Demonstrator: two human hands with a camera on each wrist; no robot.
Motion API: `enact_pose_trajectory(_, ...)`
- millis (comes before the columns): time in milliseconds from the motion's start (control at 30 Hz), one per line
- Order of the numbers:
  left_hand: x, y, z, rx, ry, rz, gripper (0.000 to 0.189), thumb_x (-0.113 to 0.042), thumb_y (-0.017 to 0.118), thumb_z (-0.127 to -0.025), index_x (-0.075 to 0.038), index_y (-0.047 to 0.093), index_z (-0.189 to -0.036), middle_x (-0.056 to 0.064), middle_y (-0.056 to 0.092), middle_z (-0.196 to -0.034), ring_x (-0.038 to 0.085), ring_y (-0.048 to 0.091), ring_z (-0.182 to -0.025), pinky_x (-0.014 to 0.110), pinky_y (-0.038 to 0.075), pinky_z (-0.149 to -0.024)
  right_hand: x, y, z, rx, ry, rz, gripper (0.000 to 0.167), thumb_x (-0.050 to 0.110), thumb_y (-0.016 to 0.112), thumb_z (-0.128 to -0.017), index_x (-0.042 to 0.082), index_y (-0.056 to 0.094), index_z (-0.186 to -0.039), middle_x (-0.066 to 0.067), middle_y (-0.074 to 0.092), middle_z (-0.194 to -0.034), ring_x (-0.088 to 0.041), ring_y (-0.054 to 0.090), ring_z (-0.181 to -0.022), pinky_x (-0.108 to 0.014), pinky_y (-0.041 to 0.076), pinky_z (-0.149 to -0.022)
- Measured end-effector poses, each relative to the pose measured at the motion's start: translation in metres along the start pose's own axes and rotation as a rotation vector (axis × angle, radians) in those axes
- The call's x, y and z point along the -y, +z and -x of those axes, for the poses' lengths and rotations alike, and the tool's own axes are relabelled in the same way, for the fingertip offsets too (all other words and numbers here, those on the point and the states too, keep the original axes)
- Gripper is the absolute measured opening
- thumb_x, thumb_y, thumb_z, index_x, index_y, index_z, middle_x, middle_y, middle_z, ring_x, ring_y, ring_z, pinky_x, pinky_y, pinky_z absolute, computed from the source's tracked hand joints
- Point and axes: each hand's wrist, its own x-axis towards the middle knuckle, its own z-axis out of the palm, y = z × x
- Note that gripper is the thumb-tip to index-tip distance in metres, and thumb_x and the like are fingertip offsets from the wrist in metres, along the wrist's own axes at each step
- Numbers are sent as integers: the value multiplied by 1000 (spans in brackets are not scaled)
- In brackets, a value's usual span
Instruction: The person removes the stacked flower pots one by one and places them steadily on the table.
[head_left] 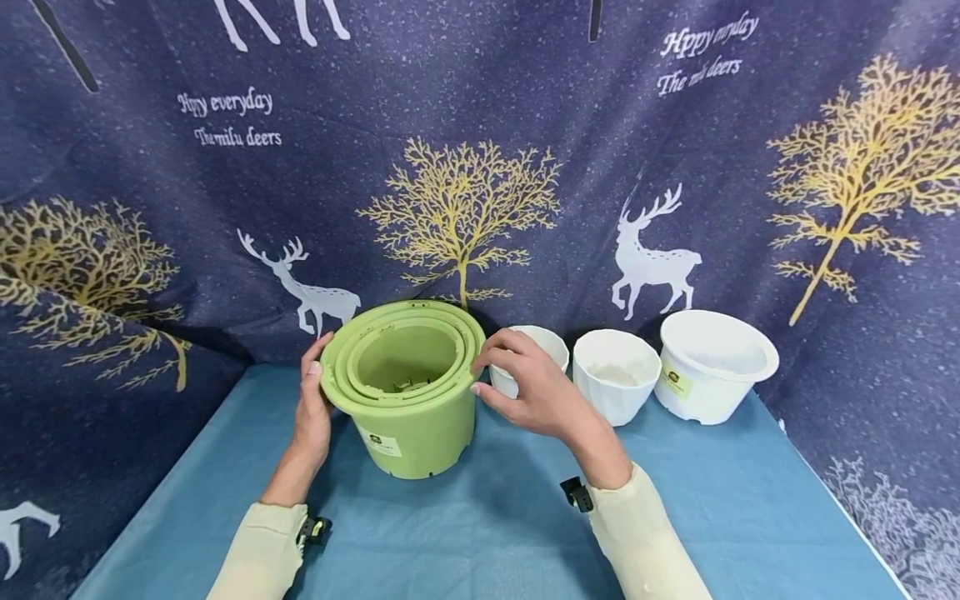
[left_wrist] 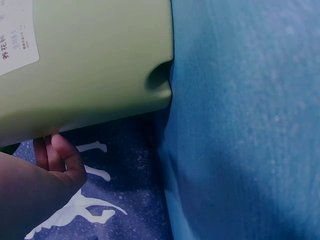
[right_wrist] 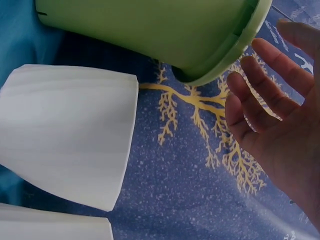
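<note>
Green flower pots [head_left: 435, 437] nested on table [head_left: 442, 542], between hands; that stacking looks done. Three white flower pots [head_left: 617, 398] stand separately, apparently un-nested. Left hand [head_left: 312, 408] loosely bent, touching outer green wall, nothing clasped. Right hand [head_left: 531, 383] loosely spread by rim, empty; contact unclear.

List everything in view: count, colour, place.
Nested pots: apparently three, green, left of centre
Small pots: two, white, right of nested pots
Large pot: one, white, far right
Labels: two, pale, on nested and large pots
Table cover: one, blue, under pots
Backdrop: one, dark blue, behind
Printed trees: three, gold, backdrop
Printed deer: two whole, others cut off, white, backdrop
Lettering: two blocks, white, backdrop
Wrist devices: two, black, at cuffs
Sleeves: two, cream, on forearms
Left hand: one, touching nested pots' left side
Right hand: one, by their right rim
</note>
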Motion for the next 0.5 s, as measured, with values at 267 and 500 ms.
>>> enact_pose_trajectory(267,-1,1,0,-3,13,-1,57,-36,25,-116,-8,30,-166,8,43,-162,5,55,-132,18,42,-107,3,7,-6,-14,-27,-6,11,16,79,-95,12,77,-105,-3,66,-111,-21,60,-107,-39,48,-98)
enact_pose_trajectory(500,-1,1,0,-6,2,-22,57,-37,24,-116,-10,30,-166,7,43,-162,6,55,-132,18,43,-106,6,12,-9,-7,-24,9,11,18,78,-96,13,77,-105,-2,67,-112,-21,58,-106,-40,47,-97)
